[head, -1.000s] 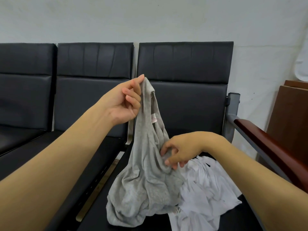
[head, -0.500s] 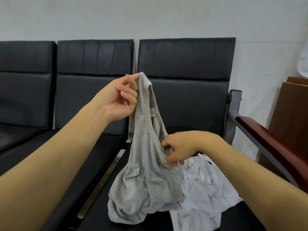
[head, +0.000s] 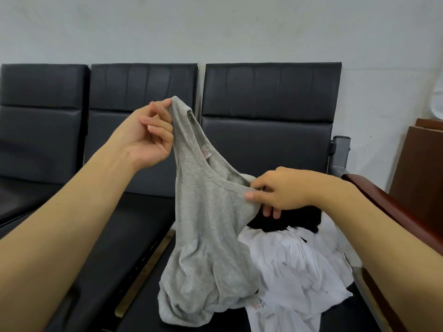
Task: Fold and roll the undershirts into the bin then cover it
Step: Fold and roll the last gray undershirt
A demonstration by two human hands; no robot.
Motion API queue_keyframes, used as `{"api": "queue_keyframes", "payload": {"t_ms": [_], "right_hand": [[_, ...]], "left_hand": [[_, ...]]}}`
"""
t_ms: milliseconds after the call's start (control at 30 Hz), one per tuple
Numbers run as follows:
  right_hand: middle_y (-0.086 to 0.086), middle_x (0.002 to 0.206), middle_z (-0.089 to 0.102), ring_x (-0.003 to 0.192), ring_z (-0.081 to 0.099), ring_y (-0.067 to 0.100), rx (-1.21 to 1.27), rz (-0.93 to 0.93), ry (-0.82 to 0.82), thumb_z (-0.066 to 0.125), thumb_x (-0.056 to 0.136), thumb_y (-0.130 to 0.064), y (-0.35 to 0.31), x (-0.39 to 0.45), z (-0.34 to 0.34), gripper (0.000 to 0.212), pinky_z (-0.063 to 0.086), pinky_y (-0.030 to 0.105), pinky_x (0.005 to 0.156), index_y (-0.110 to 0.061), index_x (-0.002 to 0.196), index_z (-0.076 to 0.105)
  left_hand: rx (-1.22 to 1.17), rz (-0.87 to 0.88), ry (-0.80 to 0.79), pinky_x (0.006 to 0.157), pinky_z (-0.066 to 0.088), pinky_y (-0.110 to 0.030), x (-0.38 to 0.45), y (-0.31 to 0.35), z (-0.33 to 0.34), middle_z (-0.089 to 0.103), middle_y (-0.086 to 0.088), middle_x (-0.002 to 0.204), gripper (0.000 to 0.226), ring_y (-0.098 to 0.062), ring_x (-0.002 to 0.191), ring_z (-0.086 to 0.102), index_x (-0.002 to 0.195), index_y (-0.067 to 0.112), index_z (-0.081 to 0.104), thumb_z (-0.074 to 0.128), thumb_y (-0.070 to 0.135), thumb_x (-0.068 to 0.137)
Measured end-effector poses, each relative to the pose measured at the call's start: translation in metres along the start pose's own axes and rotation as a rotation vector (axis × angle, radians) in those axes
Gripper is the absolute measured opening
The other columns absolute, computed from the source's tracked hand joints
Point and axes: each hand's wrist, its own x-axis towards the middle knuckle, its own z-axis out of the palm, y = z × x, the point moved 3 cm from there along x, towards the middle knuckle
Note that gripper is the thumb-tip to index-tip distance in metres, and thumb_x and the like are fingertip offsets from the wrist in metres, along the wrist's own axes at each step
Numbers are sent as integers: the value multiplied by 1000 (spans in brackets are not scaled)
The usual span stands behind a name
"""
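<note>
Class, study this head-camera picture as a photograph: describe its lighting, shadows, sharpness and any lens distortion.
Head view: soft, even light, no glare, only faint shadows under the grey undershirt; wide-angle lens swells the forearms at the lower corners and bows the black seats; left hand and right hand look sharp, the white undershirts nearly blown out, folds hard to read.

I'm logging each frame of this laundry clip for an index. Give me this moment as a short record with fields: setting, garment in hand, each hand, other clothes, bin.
setting: row of black padded seats against a pale wall
garment in hand: grey undershirt, lifted, its lower part bunched on the seat
left hand: pinches one shoulder strap, held high
right hand: pinches the neckline edge, lower
other clothes: white garments heaped on the seat, a black garment behind them
bin: not in view
</note>
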Motion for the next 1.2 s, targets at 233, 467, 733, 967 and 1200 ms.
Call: {"api": "queue_keyframes", "payload": {"t_ms": [233,467,733,967,1200], "right_hand": [[-3,94,80,90,77,11,519,-14,146,47,110,-32,22,7,6,34,60,36,94,-17,101,76],[6,94,74,88,72,18,1091,-78,322,72,96,-19,30,17,10,8,60,29,79,-11,96,68],[14,111,73,95,76,28,1821,-17,229,60,103,-27,30,19,2,18,64,42,75,-10,109,61],[24,127,68,87,74,22,2019,58,28,48,103,-3,26,20,13,33,59,34,88,13,129,60],[18,106,69,79,73,18,2030,30,213,67,91,5,29,22,3,53,64,33,72,5,143,54]], "left_hand": [[4,10,26,40,37,-13,-3,0,0,61,15,58,28,-5,37,48,81,15,74,59,23,103],[34,27,48,41,38,-14,0,-6,1,60,17,59,29,-4,37,46,80,14,76,59,24,102],[33,13,53,39,37,-14,5,-10,-3,58,17,59,18,-5,36,45,90,16,77,62,21,98],[54,5,24,39,37,-14,5,-11,1,57,17,59,22,-5,36,45,90,16,77,60,24,101],[84,-4,0,38,38,-15,4,-12,5,57,17,58,26,-6,35,46,89,16,77,57,26,103]]}}
